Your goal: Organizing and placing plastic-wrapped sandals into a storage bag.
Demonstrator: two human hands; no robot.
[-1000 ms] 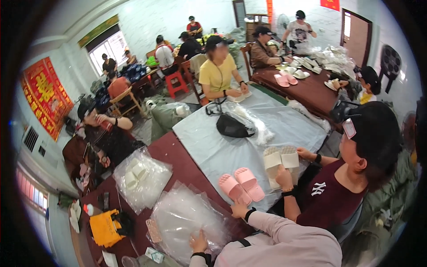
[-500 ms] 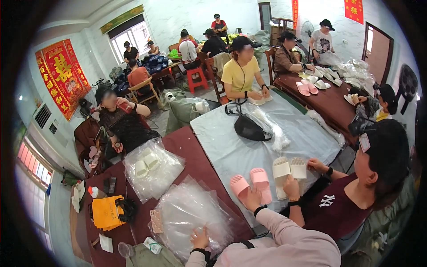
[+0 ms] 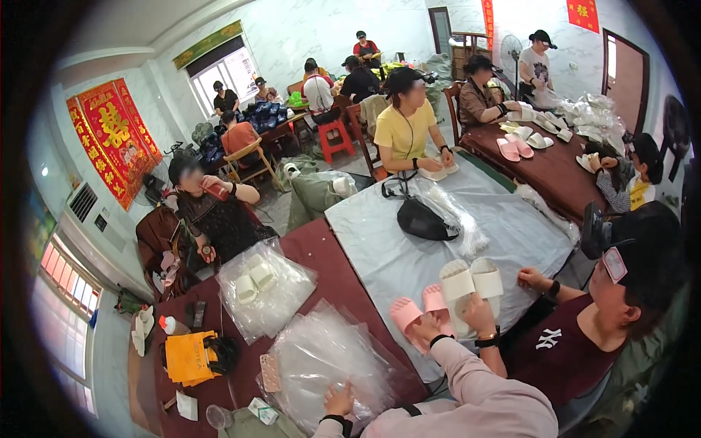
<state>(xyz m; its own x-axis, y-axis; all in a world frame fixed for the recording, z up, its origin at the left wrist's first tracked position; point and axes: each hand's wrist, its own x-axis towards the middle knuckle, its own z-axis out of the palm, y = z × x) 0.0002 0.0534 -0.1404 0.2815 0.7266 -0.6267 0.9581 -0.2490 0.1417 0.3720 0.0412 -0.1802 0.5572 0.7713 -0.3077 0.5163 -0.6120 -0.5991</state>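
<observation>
My left hand (image 3: 338, 400) lies near the front edge of a loose stack of clear plastic bags (image 3: 321, 358), its fingers apart on the film. My right hand (image 3: 431, 330) reaches out to a pair of pink slippers (image 3: 406, 312) at the side of the grey-covered table and grips them at their lower ends; the fingertips are partly hidden. Just right of these, a co-worker's hand (image 3: 480, 315) holds a pair of cream slippers (image 3: 458, 281) upright, toes away.
Another bag bundle (image 3: 288, 299) with cream slippers (image 3: 263, 275) on it lies beyond my stack. A patterned phone (image 3: 271, 373), a yellow bag (image 3: 188, 358) and a plastic cup (image 3: 218, 417) stand left. A black waist bag (image 3: 427, 221) rests on the grey cover (image 3: 372, 241). Co-workers sit around.
The whole view has shifted slightly. My right hand has closed on the pink slippers, which have come closer together. My left hand stays on the bags.
</observation>
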